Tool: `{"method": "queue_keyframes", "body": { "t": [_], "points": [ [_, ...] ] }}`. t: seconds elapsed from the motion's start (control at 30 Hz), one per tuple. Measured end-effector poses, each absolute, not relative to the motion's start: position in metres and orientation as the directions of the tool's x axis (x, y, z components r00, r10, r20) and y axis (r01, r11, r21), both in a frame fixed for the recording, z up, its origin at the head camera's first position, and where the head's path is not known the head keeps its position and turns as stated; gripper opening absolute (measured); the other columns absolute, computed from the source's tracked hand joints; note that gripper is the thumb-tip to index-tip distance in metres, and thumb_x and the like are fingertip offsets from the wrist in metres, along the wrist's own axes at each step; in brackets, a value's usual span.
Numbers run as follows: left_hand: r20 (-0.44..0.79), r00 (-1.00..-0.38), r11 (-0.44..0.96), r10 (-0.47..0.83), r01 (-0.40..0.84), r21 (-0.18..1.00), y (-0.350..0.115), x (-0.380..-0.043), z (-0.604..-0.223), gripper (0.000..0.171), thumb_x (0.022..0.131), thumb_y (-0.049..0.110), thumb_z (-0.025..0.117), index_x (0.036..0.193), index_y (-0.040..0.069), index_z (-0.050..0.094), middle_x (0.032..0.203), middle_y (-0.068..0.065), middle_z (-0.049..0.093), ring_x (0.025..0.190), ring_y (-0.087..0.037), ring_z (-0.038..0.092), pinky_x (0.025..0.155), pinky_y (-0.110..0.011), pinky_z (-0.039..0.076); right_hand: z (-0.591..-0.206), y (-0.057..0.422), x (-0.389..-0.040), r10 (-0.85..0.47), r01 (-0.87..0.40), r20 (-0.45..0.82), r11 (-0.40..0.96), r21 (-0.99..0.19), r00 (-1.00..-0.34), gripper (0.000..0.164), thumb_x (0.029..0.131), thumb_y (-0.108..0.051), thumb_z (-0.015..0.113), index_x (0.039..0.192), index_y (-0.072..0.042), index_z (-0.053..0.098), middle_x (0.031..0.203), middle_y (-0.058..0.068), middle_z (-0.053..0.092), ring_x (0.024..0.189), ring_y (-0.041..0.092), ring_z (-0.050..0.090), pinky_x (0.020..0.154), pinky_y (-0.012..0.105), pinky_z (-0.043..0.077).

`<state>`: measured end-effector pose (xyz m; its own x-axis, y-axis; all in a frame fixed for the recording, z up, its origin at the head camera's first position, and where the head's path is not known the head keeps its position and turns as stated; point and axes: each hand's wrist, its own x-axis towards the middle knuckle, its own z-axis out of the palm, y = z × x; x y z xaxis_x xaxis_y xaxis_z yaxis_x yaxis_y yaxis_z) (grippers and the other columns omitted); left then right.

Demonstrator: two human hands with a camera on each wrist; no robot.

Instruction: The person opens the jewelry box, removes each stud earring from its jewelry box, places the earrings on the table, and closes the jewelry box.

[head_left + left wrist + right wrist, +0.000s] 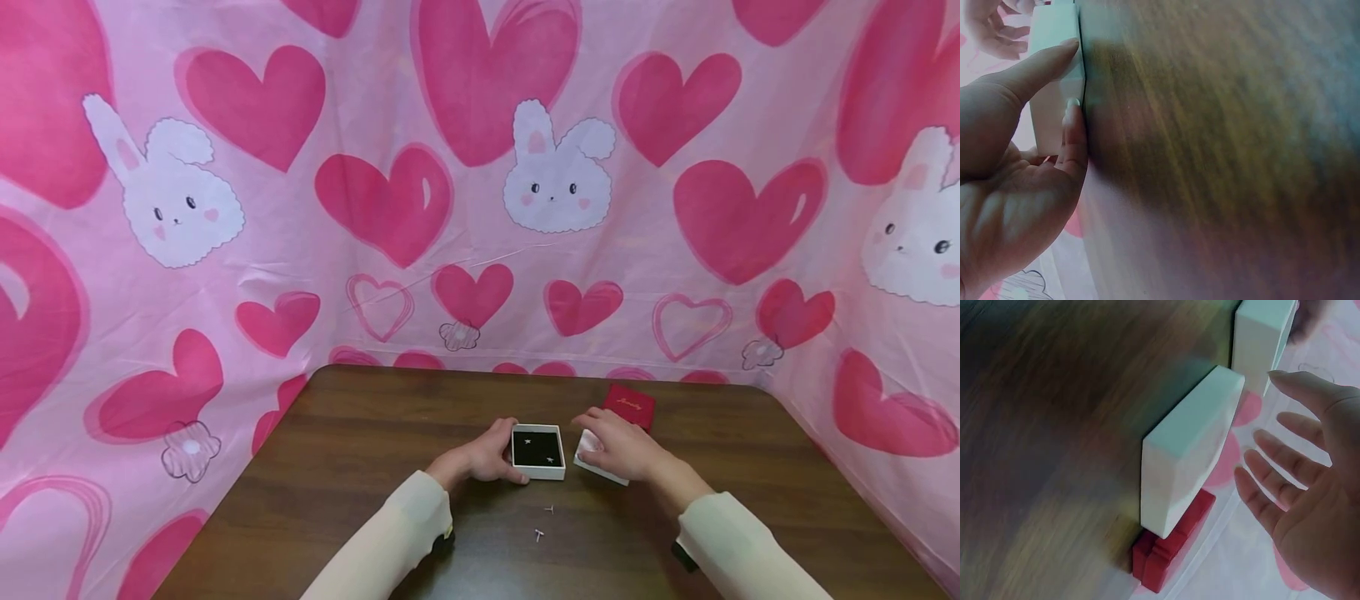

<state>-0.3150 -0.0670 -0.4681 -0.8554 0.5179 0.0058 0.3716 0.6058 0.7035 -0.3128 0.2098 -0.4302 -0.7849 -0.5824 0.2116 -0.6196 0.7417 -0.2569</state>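
My left hand (489, 454) grips the left side of an open white jewelry box (542, 473), its thumb at the near corner and fingers at the far one. On the box's black insert (535, 452) sit two small star-shaped earrings (550, 460). Just right of the box, a white box lid (1194, 419) lies on the table, turned at an angle. Over this lid hovers my right hand (621, 443), fingers spread and apart from it in the right wrist view. Two small pin-like pieces (538, 535) lie on the table in front of the box; their exact kind is too small to tell.
A red jewelry box (630, 406) with gold lettering lies behind the right hand, near the lid. Brown wood-grain table (375, 442) extends around everything. Pink cloth (480, 250) with hearts and rabbits hangs along the back and both sides.
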Motion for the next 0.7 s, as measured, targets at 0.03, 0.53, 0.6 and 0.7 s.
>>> {"method": "queue_keyframes", "body": {
  "t": [0.03,0.53,0.6,0.7],
  "points": [
    [0.007,-0.856,0.608,0.517,0.373,0.701,-0.067,-0.315,-0.468,0.087,0.077,0.015,0.090,0.143,-0.003,0.037,0.125,-0.012,0.045,0.107,-0.020,0.046,0.099,-0.034,0.040,-0.430,0.208,-0.313,-0.587,-0.624,0.211,0.736,-0.262,-0.782,0.049,0.083,-0.023,0.081,0.126,-0.004,0.067,0.120,0.010,0.064,0.113,0.033,0.061,0.096,0.054,0.051],
    [-0.012,-0.858,0.618,0.514,0.361,0.698,-0.066,-0.316,-0.467,0.085,0.078,0.017,0.089,0.142,-0.002,0.037,0.128,-0.014,0.044,0.112,-0.023,0.047,0.104,-0.037,0.040,-0.437,0.189,-0.318,-0.685,-0.695,0.179,0.626,-0.353,-0.707,0.033,0.087,-0.011,0.075,0.119,-0.002,0.069,0.108,0.007,0.066,0.094,0.025,0.063,0.082,0.039,0.055],
    [-0.013,-0.859,0.619,0.512,0.359,0.698,-0.067,-0.316,-0.467,0.086,0.078,0.018,0.089,0.143,-0.002,0.036,0.129,-0.014,0.044,0.113,-0.023,0.047,0.104,-0.037,0.040,-0.437,0.188,-0.318,-0.689,-0.698,0.178,0.621,-0.357,-0.703,0.031,0.088,-0.010,0.075,0.117,-0.002,0.070,0.106,0.007,0.066,0.092,0.024,0.063,0.081,0.037,0.055],
    [-0.013,-0.859,0.621,0.512,0.359,0.697,-0.067,-0.315,-0.467,0.087,0.078,0.018,0.089,0.144,-0.002,0.036,0.129,-0.014,0.044,0.113,-0.023,0.047,0.104,-0.037,0.040,-0.437,0.187,-0.318,-0.695,-0.707,0.186,0.611,-0.358,-0.695,0.027,0.088,-0.010,0.075,0.113,-0.002,0.072,0.104,0.006,0.066,0.091,0.023,0.063,0.081,0.036,0.056]
  ]
}}
